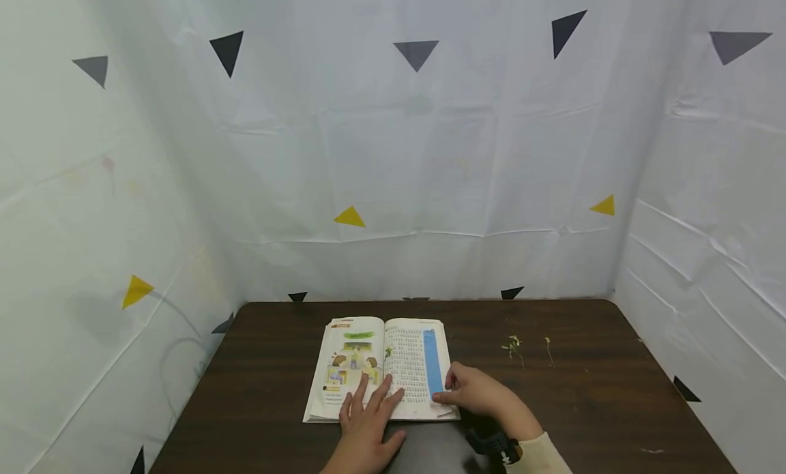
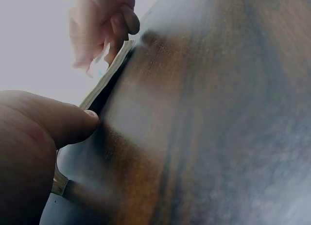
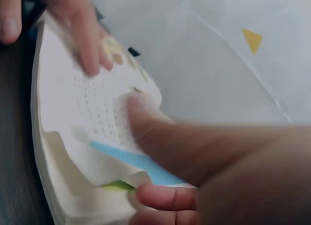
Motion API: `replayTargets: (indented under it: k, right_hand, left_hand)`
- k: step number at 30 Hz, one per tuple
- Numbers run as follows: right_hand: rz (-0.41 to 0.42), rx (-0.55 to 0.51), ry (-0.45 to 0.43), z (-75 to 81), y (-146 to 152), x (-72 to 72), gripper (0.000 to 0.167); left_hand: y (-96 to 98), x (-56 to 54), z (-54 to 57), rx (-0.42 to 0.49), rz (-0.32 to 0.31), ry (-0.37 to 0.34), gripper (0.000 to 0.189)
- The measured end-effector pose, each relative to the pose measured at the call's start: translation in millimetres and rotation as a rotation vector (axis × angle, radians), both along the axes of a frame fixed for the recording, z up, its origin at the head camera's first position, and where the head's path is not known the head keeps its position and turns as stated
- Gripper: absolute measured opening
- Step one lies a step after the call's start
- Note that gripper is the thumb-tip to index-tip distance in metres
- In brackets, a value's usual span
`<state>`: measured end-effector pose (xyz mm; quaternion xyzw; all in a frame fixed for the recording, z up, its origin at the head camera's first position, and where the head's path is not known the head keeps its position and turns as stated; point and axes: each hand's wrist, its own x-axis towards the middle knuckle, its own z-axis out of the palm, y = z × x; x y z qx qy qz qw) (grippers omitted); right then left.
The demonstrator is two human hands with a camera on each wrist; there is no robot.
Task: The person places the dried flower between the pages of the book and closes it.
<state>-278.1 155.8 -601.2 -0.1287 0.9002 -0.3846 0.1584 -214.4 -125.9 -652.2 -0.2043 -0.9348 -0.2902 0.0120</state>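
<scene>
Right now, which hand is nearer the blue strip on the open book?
Right. The right hand is at the blue strip's lower end, by the page's outer edge; the left hand is farther left, fingers spread over the book's lower middle.

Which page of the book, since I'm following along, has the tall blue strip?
The right-hand page, touched near its outer edge by the right hand: the blue strip runs beside its printed rows; the left-hand page shows coloured pictures.

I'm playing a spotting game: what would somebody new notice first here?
Probably the open book on the dark table, with the left hand spread across it and the right hand at its right edge. Next, maybe the little green sprigs lying to the right.
</scene>
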Motion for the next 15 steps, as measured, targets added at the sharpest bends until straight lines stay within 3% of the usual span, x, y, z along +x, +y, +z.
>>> replayTargets:
  k: [5,10,15]
  right_hand:
    - [-0.023,-0.18,-0.12,5.4,-3,-2.1,0.047]
    - [-0.043,-0.501,-0.204,10.8,-18,-3.6,0.064]
    - [-0.019,-0.858,-0.201,-9.4,-42,-1.2,0.091]
  left_hand:
    - [-0.7,-2.4,-0.6,0.036,0.003,0.003,0.067]
    - [-0.5,-6.6,-1.3,0.132,0.03,-0.027,0.044]
    - [1.2,-7.0,-4.2,0.17,0.048,-0.035,0.037]
